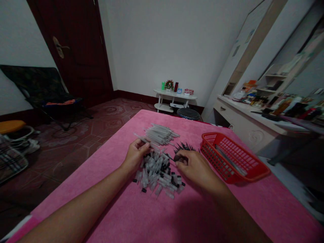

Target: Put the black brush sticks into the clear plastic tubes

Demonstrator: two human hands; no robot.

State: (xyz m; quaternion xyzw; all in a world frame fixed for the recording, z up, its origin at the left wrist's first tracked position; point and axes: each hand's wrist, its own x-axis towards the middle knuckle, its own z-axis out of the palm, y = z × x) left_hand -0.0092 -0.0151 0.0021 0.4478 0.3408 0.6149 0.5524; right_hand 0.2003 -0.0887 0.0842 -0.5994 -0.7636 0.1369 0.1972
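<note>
At the left edge of the frame, an orange-topped stool stands on the tiled floor, with a dark camouflage folding chair behind it in the upper left. Right of the chair is a dark red door with a metal handle.

A pink cloth fills the lower middle. Left of the frame's centre, the left hand pinches a slim pale tube between thumb and fingers, the tube slanting down toward the right. Just beyond this hand, near the centre, lies a heap of pale tubes, laid roughly side by side. Below it, between the two forearms, spreads a loose pile of clear caps, with small black pieces mixed in.

Above, at upper centre, a white stand against the wall bears a small flowering plant and a green cylinder.

Right of the pile, the right hand is closed around a dark piece, its thin end pointing left toward the tube. Dark pointed tips lie just beyond its knuckles. Farther right, a red basket holds some long pale items, too blurred to identify. A cluttered white dresser stands at the right edge.
</note>
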